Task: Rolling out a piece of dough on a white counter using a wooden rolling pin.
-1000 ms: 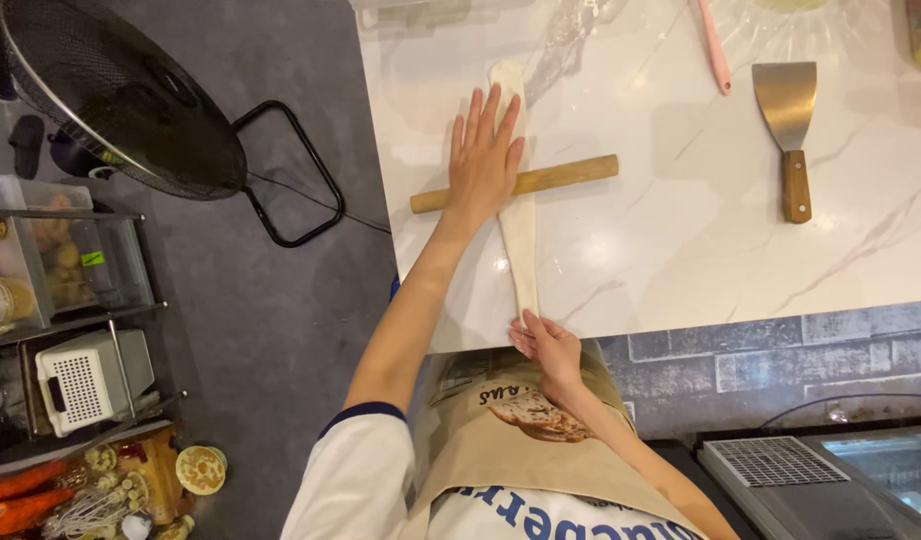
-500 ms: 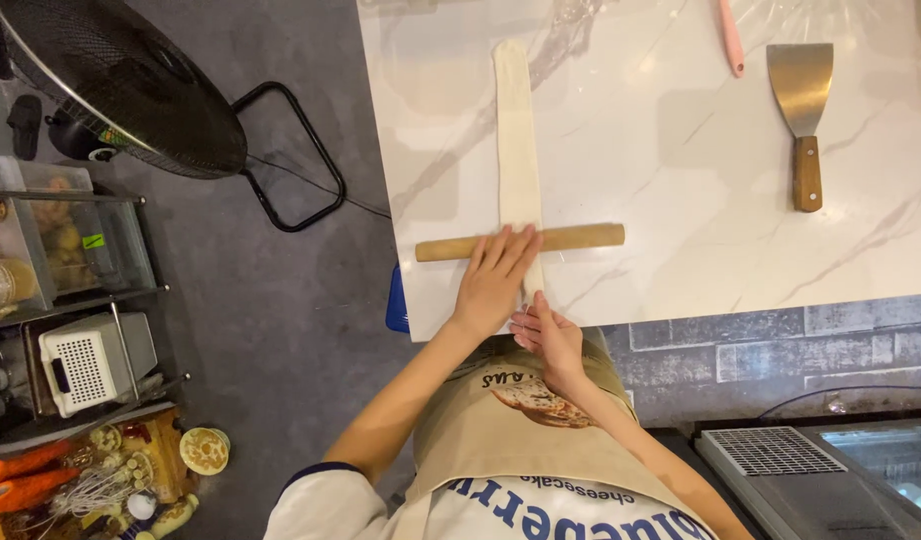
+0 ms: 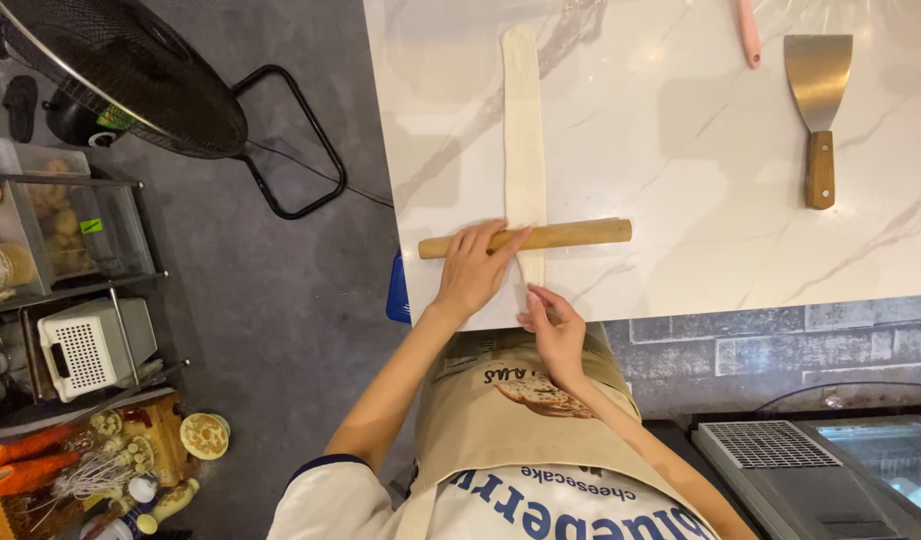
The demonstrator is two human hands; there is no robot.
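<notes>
Left hand [image 3: 473,274] lies flat, fingers spread, on a smooth wooden rolling pin [image 3: 526,238] (round, pale) crossing a long, thin dough strip [image 3: 524,150]; right hand [image 3: 553,326] pinches the strip's near end.

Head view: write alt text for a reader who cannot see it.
A person's left hand rests on a wooden rolling pin lying across a long, thin dough strip on a white marble counter, while the right hand pinches the strip's near end. A metal scraper lies to the right; a fan stands on the floor.
</notes>
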